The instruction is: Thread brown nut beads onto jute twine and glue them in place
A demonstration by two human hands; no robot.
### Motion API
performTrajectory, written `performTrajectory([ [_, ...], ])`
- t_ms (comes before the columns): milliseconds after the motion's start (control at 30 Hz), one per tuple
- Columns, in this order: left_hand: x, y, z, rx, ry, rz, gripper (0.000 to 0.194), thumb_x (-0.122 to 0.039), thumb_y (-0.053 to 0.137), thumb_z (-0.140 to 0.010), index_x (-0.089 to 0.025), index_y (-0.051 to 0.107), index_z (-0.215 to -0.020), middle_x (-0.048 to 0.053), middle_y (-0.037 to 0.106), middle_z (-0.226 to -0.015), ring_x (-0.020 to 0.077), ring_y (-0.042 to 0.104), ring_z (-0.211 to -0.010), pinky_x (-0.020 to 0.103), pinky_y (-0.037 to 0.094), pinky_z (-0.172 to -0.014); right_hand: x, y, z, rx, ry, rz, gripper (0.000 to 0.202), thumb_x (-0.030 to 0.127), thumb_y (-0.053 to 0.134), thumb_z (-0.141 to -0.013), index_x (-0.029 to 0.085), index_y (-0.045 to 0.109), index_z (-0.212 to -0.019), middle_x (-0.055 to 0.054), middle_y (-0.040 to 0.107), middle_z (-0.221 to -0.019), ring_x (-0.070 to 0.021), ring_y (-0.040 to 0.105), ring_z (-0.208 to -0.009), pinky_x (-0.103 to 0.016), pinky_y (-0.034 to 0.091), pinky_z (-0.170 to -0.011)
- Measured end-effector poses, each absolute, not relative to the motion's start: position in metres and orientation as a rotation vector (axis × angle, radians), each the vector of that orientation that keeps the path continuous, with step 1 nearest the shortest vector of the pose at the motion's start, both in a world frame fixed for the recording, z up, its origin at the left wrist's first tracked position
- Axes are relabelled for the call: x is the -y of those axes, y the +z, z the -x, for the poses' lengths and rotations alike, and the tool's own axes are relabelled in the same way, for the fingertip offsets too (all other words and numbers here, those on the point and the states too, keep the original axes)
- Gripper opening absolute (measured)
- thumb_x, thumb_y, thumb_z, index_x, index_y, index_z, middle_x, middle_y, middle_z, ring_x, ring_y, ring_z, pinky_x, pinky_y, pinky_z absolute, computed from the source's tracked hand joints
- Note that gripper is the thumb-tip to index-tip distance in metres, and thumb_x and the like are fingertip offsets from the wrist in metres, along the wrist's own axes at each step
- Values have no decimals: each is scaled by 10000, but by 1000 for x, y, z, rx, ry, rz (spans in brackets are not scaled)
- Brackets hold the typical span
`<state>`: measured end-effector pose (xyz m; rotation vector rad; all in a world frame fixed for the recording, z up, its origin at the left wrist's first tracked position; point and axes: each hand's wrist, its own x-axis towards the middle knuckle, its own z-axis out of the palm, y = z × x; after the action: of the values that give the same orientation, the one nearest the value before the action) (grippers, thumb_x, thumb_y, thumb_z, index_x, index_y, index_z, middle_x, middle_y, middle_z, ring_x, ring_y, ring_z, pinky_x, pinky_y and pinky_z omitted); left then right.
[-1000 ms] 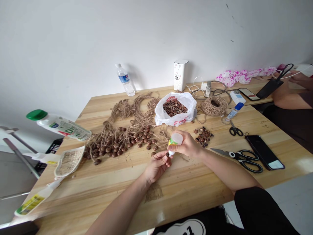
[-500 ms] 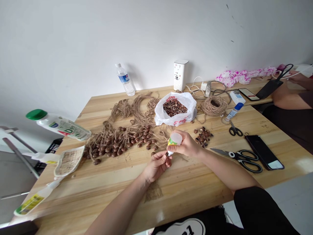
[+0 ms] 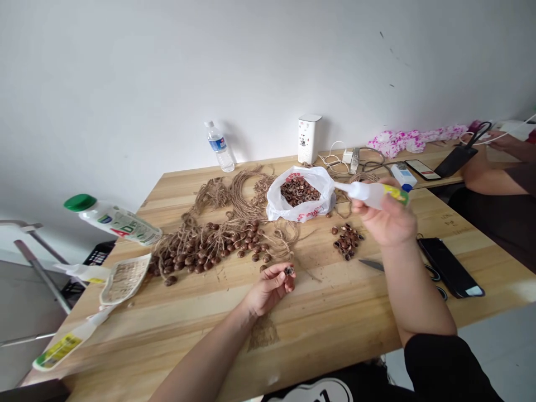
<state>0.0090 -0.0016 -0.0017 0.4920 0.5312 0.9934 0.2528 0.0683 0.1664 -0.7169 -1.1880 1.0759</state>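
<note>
My left hand [image 3: 266, 293] is closed in a pinch over the table, holding a small brown nutshell [image 3: 288, 271] with its hollow side up. Up and to the right, my right hand [image 3: 391, 223] grips a squeeze glue bottle [image 3: 366, 194], its white nozzle pointing left. Loose shell pieces [image 3: 348, 243] lie in a small pile below that bottle. Left of my hands spreads a heap of brown nuts tied to twine [image 3: 201, 251]. Behind them, a white plastic bag [image 3: 276, 207] stands open, full of shell halves.
Scissors [image 3: 371, 264] and a black phone [image 3: 448, 268] lie at right, the scissors partly hidden by my forearm. At left are a green-capped bottle [image 3: 113, 220], a woven tray [image 3: 128, 279] and another glue bottle [image 3: 69, 343]. A water bottle [image 3: 220, 148] stands behind. Another person's arm [image 3: 486, 162] is far right.
My right hand has lifted the glue bottle away from the nutshell, up and to the right, turning it from nozzle-down to nearly level. My left hand stays in place with the shell.
</note>
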Motion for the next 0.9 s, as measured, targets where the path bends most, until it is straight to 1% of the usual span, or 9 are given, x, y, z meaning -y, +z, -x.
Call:
performTrajectory([
  [167, 2, -1, -8, -499, 975, -508, 270, -242, 792, -648, -169, 731, -901, 56, 698, -771, 94, 552, -579, 263, 422, -624, -72, 149, -312, 1099, 1077, 913, 244, 492, 559, -793, 273, 601, -893, -38, 620, -820, -164, 564, -629, -318, 489, -553],
  [267, 2, -2, -7, -469, 970, -515, 256, -241, 779, -665, -160, 730, -903, 61, 697, -767, 104, 570, -598, 269, 425, -638, -64, 119, -345, 1027, 1087, 988, 316, 544, 481, -831, 265, 602, -918, -47, 604, -800, -171, 562, -637, -336, 508, -583],
  [333, 2, -3, -6, -449, 942, -534, 249, -241, 781, -661, -157, 730, -890, 68, 700, -762, 114, 584, -596, 270, 428, -624, -56, 103, -361, 984, 1032, 1039, 295, 536, 524, -810, 262, 594, -896, -45, 608, -800, -186, 590, -683, -368, 529, -644],
  [400, 3, -3, -4, -424, 874, -568, 252, -243, 792, -643, -149, 730, -868, 78, 703, -745, 124, 592, -566, 265, 428, -579, -51, 91, -369, 939, 988, 1060, 277, 469, 653, -728, 260, 583, -895, -36, 622, -837, -207, 629, -766, -405, 533, -727],
  [467, 4, -3, -2, -392, 779, -596, 259, -245, 798, -630, -140, 729, -857, 88, 707, -727, 135, 600, -538, 259, 429, -536, -52, 82, -370, 948, 921, 1091, 378, 413, 727, -655, 256, 565, -958, -36, 636, -896, -231, 652, -833, -448, 517, -798],
  [567, 7, -2, 1, -342, 650, -617, 268, -243, 797, -629, -126, 723, -859, 102, 710, -720, 174, 640, -569, 275, 460, -538, -62, 63, -366, 1016, 732, 1254, 499, 373, 749, -621, 217, 527, -1039, -70, 653, -966, -245, 650, -904, -460, 485, -869],
  [667, 9, 0, 0, -323, 591, -637, 267, -245, 796, -630, -105, 716, -843, 120, 711, -754, 210, 667, -625, 320, 499, -591, -75, 35, -361, 1200, 570, 1550, 481, 365, 723, -594, 174, 528, -989, -103, 661, -947, -249, 636, -889, -436, 487, -847],
  [767, 8, -1, -2, -374, 637, -617, 243, -218, 786, -646, -104, 711, -847, 120, 711, -793, 202, 670, -655, 337, 514, -636, -83, 14, -359, 1369, 399, 1780, 421, 379, 670, -616, 159, 536, -950, -94, 657, -892, -237, 625, -815, -412, 490, -799],
  [900, 5, -2, -6, -459, 770, -560, 224, -185, 759, -682, -123, 712, -893, 97, 709, -803, 167, 663, -656, 319, 513, -667, -73, 22, -362, 1510, 293, 1913, 471, 363, 668, -632, 133, 536, -1021, -136, 649, -955, -265, 621, -862, -382, 497, -756],
])
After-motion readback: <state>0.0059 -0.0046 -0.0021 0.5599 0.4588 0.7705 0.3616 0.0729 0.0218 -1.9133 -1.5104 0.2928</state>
